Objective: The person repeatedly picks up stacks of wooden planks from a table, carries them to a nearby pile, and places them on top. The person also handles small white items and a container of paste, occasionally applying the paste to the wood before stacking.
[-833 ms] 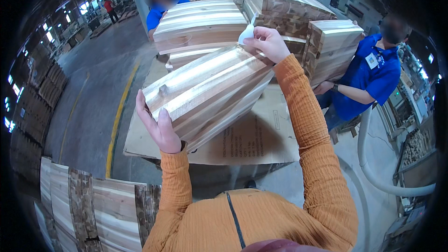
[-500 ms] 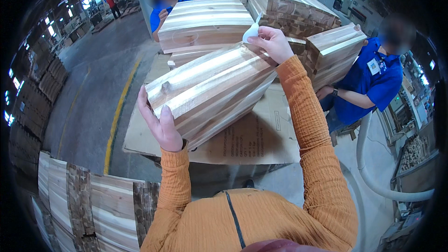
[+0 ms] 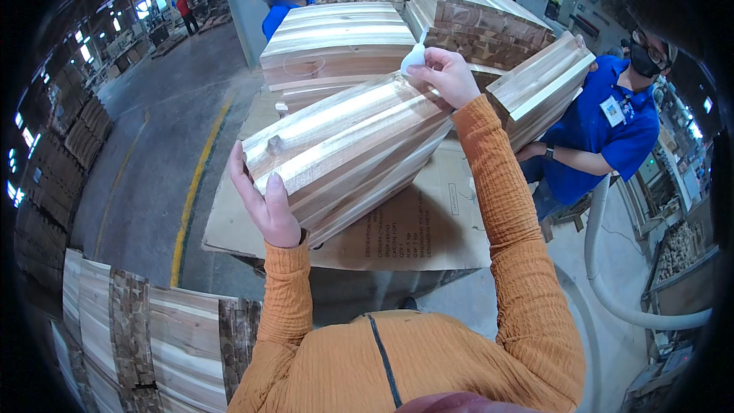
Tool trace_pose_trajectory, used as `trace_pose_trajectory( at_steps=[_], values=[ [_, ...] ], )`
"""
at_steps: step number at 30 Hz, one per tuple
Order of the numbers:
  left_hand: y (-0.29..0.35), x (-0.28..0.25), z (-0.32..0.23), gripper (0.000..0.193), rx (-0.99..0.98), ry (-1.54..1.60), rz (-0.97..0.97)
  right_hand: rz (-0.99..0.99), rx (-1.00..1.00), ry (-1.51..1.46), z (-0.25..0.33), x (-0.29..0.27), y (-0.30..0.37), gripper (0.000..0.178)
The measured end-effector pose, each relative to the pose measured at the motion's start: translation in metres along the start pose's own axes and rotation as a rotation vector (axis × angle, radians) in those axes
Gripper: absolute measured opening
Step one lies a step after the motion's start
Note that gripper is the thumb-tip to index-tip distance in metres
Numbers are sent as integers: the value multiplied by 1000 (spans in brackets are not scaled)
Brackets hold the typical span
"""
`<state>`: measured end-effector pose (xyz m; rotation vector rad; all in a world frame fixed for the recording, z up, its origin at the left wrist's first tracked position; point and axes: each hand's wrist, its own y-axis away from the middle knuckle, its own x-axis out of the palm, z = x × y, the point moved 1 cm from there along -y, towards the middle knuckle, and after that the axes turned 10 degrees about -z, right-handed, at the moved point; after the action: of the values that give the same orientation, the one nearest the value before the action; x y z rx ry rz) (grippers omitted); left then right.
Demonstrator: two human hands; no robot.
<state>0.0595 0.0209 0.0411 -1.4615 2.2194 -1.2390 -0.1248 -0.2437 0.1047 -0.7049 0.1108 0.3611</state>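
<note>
Block of striped wood [image 3: 344, 149] is held tilted between the two grips, above the cardboard-covered worktop [image 3: 451, 241]; whether its lower edge is borne by the cardboard cannot be told. Its near-left end is spanned by the left grip [image 3: 265, 206]: thumb laid over the corner, fingers set against the end. A dark knot [image 3: 274, 145] is noted just beyond that thumb. At the far-right end, a white squeeze bottle [image 3: 414, 59] is pinched in the right grip [image 3: 451, 76], narrow between thumb and fingers, nozzle pointed upward. The bulb is held at the block's upper edge; contact cannot be confirmed.

Just beyond the right grip, to its left, a wooden stack [image 3: 336, 50] is seen. To its right, a second block [image 3: 539, 95] is held by a co-worker in blue [image 3: 604, 118].

Step in hand is judged to be spot treatment or checking of the upper face near the bottle; no released fluid is discernible. For application, the nozzle would have to be turned down toward the wood, with the block steadied by the left grip.
</note>
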Motion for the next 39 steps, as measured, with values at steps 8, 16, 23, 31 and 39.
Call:
trace_pose_trajectory(
  at_steps=[8, 16, 23, 31, 39],
  values=[
    [0, -2, 0, 59, -7, -8, -7, 8, 20, 38, 4, 4, 1, 24],
    [2, 1, -1, 60, -23, 9, -11, 39, -36, 95, 3, -1, 6, 22],
    [1, 1, 1, 59, -50, -49, -45, 98, -44, 104, 5, -2, 5, 20],
    [1, 4, -1, 61, -128, -28, -52, 150, -27, 54, 19, -8, 11, 17],
    [-1, 5, 3, 60, -122, -7, -48, 148, -19, 27, 6, -9, 3, 21]
  ],
)
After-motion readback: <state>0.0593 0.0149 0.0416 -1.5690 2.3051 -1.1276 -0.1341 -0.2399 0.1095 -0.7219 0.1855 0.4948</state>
